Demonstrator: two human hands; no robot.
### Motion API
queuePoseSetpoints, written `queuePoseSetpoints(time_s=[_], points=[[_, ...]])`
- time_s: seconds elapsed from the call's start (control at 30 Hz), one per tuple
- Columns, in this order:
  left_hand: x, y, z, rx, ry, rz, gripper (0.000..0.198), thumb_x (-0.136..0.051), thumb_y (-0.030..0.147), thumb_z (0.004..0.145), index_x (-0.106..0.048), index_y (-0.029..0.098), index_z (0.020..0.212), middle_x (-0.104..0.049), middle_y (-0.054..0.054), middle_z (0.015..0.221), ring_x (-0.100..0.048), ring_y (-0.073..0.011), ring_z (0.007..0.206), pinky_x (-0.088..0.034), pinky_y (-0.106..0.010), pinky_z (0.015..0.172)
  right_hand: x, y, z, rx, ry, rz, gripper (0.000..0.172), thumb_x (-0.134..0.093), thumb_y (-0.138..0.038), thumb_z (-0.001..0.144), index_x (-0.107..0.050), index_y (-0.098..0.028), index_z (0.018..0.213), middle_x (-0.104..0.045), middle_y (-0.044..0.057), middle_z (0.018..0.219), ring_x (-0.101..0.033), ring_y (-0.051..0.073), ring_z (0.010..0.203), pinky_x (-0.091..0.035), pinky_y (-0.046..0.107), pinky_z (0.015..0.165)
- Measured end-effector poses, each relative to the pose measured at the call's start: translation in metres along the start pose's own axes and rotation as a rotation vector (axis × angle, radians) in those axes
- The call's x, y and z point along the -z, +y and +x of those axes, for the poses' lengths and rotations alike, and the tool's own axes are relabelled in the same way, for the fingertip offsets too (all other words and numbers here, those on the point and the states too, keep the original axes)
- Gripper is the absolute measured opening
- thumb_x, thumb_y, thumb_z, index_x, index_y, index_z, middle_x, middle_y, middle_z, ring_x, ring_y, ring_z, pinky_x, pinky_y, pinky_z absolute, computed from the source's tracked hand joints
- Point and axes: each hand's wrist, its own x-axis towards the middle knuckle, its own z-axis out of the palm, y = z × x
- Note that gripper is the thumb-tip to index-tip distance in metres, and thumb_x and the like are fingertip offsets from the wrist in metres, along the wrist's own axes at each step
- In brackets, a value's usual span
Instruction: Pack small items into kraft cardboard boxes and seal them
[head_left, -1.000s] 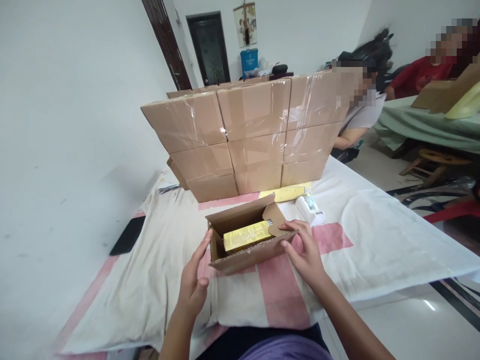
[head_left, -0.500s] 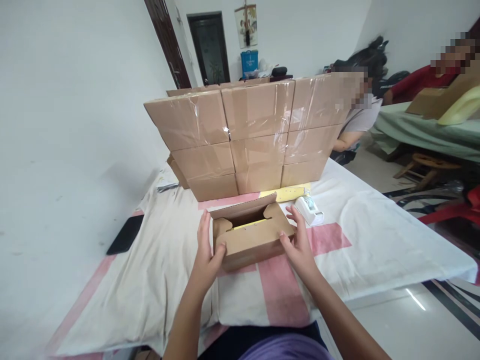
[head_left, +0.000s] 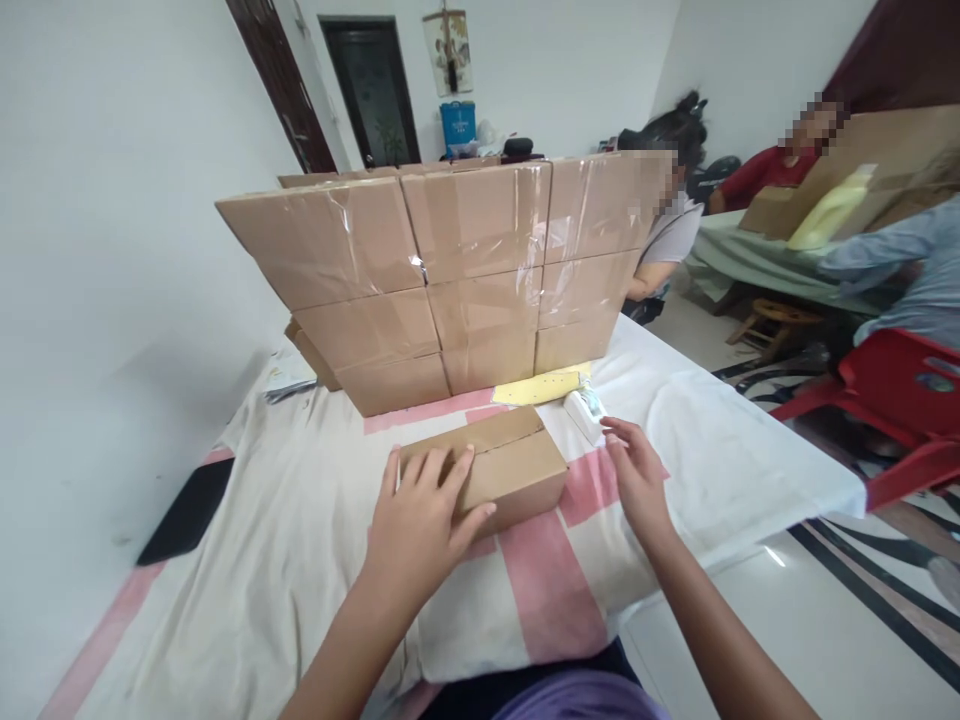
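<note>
A small brown cardboard box [head_left: 517,462] lies on the cloth in front of me with its top flaps folded down. Spread over the left part of its lid is my left hand [head_left: 424,505], fingers apart and thumb at the near edge. My right hand [head_left: 637,475] is off the box, to its right, with fingers loosely bent and apart. Its fingertips are close beside a white tape dispenser [head_left: 585,415]; whether they touch it I cannot tell. A yellow dotted strip [head_left: 536,388] lies behind the box.
A wall of stacked, taped cartons [head_left: 487,270] stands at the back of the table. At left lies a black flat device [head_left: 187,510]. People sit beyond on the right, near a red chair [head_left: 911,400], a wooden stool [head_left: 776,315] and a yellow bottle [head_left: 832,208].
The box was open at the top and its lid is now down. My left hand moved onto the lid; my right hand let go and moved right, by the dispenser. The view turned right.
</note>
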Motion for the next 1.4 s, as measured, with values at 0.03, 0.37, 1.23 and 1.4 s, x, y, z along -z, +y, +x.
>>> queuePoseSetpoints(time_s=[0.03, 0.37, 1.23, 1.4], points=[[-0.004, 0.001, 0.004, -0.043, -0.012, -0.016, 0.062, -0.055, 0.052, 0.093, -0.051, 0.020, 0.146, -0.059, -0.014, 0.143, -0.055, -0.0347, 0.130, -0.032, -0.060, 0.117, 0.007, 0.006, 0.009, -0.047, 0.025, -0.035, 0.034, -0.055, -0.048, 0.094, -0.067, -0.021, 0.112, -0.068, 0.011, 0.117, -0.062, 0.026, 0.106, -0.050, 0.043, 0.091], [-0.037, -0.011, 0.033, -0.143, -0.035, -0.084, 0.075, -0.072, 0.034, 0.078, -0.048, 0.025, 0.149, -0.050, -0.006, 0.155, -0.051, -0.0357, 0.136, -0.049, -0.051, 0.104, 0.023, 0.054, 0.066, -0.276, -0.117, -0.237, 0.042, -0.057, -0.051, 0.082, -0.068, -0.018, 0.105, -0.072, 0.009, 0.107, -0.064, 0.022, 0.082, -0.052, 0.038, 0.081], [-0.041, -0.020, 0.034, -0.141, -0.092, -0.155, 0.080, -0.074, 0.031, 0.075, -0.046, 0.033, 0.150, -0.046, 0.002, 0.158, -0.048, -0.0327, 0.138, -0.042, -0.050, 0.110, 0.001, 0.029, 0.108, -0.664, -0.280, -0.401, 0.023, -0.064, -0.019, 0.085, -0.052, -0.017, 0.065, -0.054, 0.000, 0.047, -0.054, 0.013, 0.041, -0.039, 0.022, 0.042], [-0.044, -0.023, 0.032, -0.178, -0.070, -0.149, 0.083, -0.073, 0.032, 0.076, -0.042, 0.035, 0.152, -0.044, 0.004, 0.159, -0.047, -0.0314, 0.138, -0.042, -0.048, 0.109, -0.001, 0.033, 0.105, -0.653, -0.244, -0.334, 0.026, -0.059, -0.021, 0.090, -0.052, -0.017, 0.065, -0.056, 0.001, 0.053, -0.057, 0.013, 0.041, -0.043, 0.023, 0.043]])
